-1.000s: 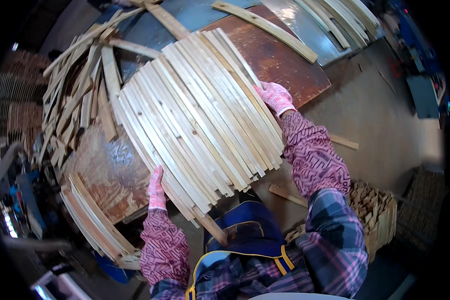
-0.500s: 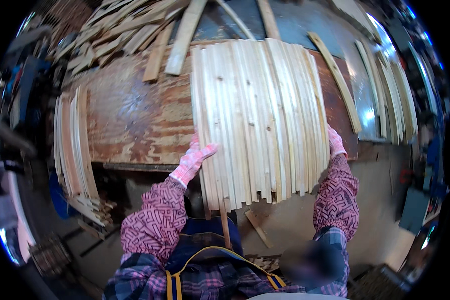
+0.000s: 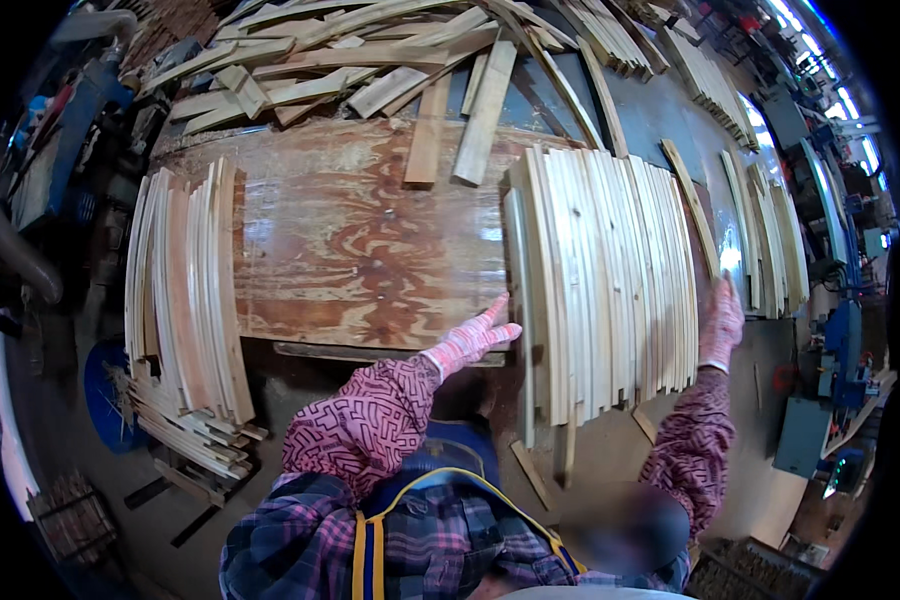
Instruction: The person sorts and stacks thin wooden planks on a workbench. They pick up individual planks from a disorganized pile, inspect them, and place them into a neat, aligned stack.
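Note:
A wide row of pale wooden slats [image 3: 610,270] lies side by side on the workbench, their near ends jutting past its front edge. At the row's left side is my left hand [image 3: 475,338], in a pink and white glove, its fingers apart and nothing in them. The fingertips come close to the leftmost slat [image 3: 520,310]; whether they touch it I cannot tell. Along the right side, my right hand [image 3: 721,325] wears a matching glove. Its fingers are stretched out beside the rightmost slats, with a narrow gap visible.
Another bundle of slats [image 3: 185,290] overhangs the worn plywood bench top [image 3: 370,240] at the left. Loose offcuts [image 3: 350,65] are heaped along the back. A single narrow board [image 3: 692,205] and more slats [image 3: 770,235] lie to the right. A blue tub [image 3: 110,400] stands at lower left.
The view has shifted, so the slat row now appears farther right and shows its left side. Both hands have come away from the row's sides, the left one with fingers spread.

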`<state>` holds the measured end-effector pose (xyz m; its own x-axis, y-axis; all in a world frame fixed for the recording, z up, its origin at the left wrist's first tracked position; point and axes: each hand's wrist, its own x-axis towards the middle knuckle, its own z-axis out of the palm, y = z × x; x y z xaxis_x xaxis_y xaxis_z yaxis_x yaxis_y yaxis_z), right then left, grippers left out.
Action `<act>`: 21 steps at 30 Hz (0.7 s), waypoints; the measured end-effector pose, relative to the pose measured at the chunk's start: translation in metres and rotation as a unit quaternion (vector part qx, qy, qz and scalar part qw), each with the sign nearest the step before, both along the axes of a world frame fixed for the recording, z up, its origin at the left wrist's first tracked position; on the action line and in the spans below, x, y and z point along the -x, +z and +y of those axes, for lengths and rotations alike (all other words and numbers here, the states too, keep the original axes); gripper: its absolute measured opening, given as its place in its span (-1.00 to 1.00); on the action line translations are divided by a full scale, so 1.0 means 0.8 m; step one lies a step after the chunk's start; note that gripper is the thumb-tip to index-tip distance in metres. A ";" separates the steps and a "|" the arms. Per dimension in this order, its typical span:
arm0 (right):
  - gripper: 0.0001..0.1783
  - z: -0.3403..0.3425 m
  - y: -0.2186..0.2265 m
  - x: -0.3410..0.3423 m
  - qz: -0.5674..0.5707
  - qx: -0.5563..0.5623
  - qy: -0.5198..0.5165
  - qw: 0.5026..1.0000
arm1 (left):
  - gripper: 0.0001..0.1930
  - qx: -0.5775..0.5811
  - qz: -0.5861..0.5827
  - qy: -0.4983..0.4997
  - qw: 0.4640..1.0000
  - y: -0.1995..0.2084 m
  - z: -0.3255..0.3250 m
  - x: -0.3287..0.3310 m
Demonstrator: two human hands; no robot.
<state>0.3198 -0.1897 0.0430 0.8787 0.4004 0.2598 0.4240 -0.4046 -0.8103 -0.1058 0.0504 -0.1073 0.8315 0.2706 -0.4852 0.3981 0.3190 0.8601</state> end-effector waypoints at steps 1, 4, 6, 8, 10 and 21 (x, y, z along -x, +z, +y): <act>-0.41 0.039 0.003 0.059 0.104 -0.126 0.050 0.985 | -0.02 -0.013 0.029 -0.035 0.999 0.004 0.014 0.024; -0.46 0.162 -0.022 0.210 0.184 -0.135 0.125 0.965 | -0.10 -0.031 0.064 0.007 0.997 -0.003 0.073 0.089; -0.44 0.248 -0.033 0.291 0.167 -0.046 0.186 0.967 | -0.14 -0.065 0.069 0.056 0.994 -0.007 0.135 0.117; -0.29 0.333 -0.046 0.329 0.187 0.048 0.214 0.958 | -0.17 -0.114 0.047 0.116 0.986 -0.044 0.194 0.134; -0.09 0.418 -0.043 0.350 0.108 0.226 0.203 0.947 | -0.24 -0.178 0.046 0.145 0.972 -0.049 0.250 0.158; 0.40 0.703 -0.192 0.160 -0.008 0.306 -0.013 0.952 | -0.24 -0.453 0.192 0.129 0.861 0.008 0.503 0.041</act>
<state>0.1919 0.3724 -0.1106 0.8882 0.4594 -0.0017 0.4179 -0.8095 -0.4123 -0.1383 0.4528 -0.1007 0.5126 0.8342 -0.2032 0.7253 -0.2940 0.6225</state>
